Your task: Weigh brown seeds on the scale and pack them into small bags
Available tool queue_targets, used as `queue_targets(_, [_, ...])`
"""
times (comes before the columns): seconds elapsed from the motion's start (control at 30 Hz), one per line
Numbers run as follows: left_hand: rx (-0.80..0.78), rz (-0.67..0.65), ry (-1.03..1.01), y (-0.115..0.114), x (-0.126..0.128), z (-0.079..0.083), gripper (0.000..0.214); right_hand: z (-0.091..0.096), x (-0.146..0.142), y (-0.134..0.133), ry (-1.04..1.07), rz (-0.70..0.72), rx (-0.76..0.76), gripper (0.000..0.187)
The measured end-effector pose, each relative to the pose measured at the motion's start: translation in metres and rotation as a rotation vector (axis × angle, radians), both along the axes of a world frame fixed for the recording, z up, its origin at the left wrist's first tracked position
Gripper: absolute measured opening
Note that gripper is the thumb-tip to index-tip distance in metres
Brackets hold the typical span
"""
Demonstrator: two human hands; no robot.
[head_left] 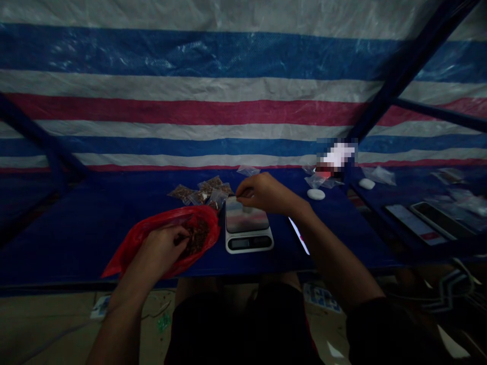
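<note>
My left hand (163,248) reaches into a red plastic bag (133,228), its fingers pinched together at the edge of a heap of brown dried bits (197,234). What lies between those fingertips is too dark to make out. Over the back edge of a white kitchen scale (249,242) is my right hand (264,194), thumb and fingers closed in a pinch. Whatever it holds is hidden. The scale's metal plate (243,220) shows a pale blur below the hand. Behind the red bag lie several small clear bags of brown bits (182,192), some overlapping.
A lit phone (299,235) lies right of the scale, partly behind my forearm. White oval objects (315,194), clear plastic bags (249,170) and two more phones (414,223) are on the blue surface (76,243). Blue frame bars (403,81) slant up on both sides before a striped tarp (190,111).
</note>
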State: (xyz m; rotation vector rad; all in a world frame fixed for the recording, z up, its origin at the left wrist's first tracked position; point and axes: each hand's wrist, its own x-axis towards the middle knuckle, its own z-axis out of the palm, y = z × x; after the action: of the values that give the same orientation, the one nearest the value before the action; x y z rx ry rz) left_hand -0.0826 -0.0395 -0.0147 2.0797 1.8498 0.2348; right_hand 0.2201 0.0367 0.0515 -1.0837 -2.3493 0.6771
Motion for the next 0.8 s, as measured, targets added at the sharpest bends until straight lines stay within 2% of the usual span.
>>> queue_targets(0.07, [0.01, 0.002, -0.003, 0.0, 0.0, 0.001, 0.03, -0.004, 0.018, 0.005, 0.012, -0.087, -0.031, 0.016])
queue_targets(0.17, [0.011, -0.013, -0.012, -0.001, -0.001, -0.001, 0.031, -0.013, 0.032, 0.011, -0.013, -0.131, -0.037, 0.015])
queue_targets(0.33, [0.01, 0.005, -0.039, -0.002, -0.005, -0.001, 0.03, -0.017, 0.032, 0.015, -0.07, -0.09, -0.026, 0.018])
queue_targets(0.5, [0.048, -0.002, -0.088, -0.002, -0.002, 0.014, 0.029, -0.015, 0.028, 0.018, -0.071, -0.007, -0.094, 0.013])
queue_targets(0.63, [0.145, -0.132, -0.155, 0.007, 0.023, 0.037, 0.028, -0.015, 0.027, 0.023, -0.125, 0.019, -0.079, 0.01])
queue_targets(0.8, [0.221, -0.336, -0.177, 0.037, 0.077, 0.062, 0.022, -0.015, 0.028, 0.025, -0.115, 0.016, -0.067, 0.012])
